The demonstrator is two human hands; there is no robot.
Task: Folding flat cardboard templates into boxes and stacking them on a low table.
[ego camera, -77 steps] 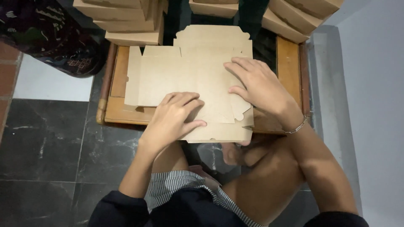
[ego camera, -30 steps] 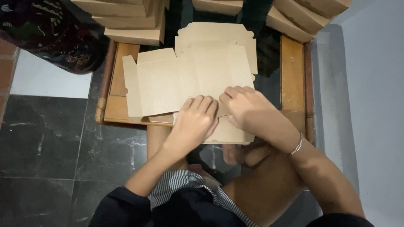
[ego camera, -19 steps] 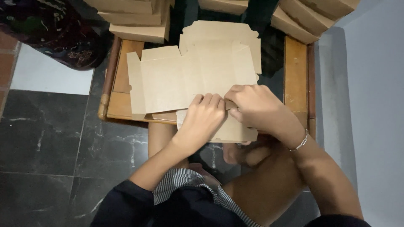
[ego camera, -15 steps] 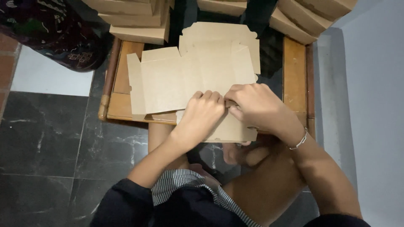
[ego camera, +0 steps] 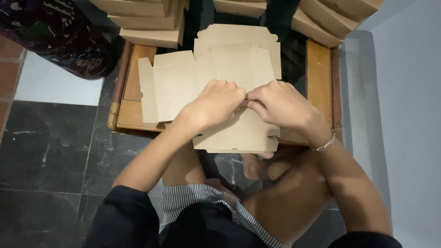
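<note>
Low wooden table: flat cardboard box blank on top, overhanging near edge.

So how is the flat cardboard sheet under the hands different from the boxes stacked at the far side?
The flat cardboard sheet lies unfolded, flaps and notches spread out, on the low wooden table; the stacked boxes are folded up into closed shapes. The sheet is a single layer, the boxes are piled on one another. The left hand and right hand press on the sheet; no hand touches the boxes. Both are plain brown cardboard.
</note>
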